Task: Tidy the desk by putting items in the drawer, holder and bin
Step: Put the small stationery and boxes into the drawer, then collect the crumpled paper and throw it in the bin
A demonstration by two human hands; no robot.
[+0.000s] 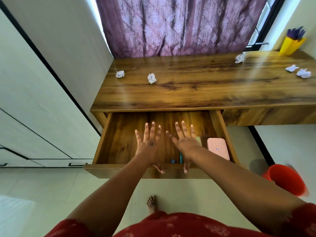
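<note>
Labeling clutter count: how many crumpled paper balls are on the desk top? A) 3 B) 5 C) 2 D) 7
B: five paper balls lie on the desk, two at the left and three at the right.

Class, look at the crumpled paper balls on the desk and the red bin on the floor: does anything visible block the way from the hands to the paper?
Nothing visible does. Both hands, left and right, are spread over the open drawer; bare desk lies between them and the nearest paper ball.
</note>
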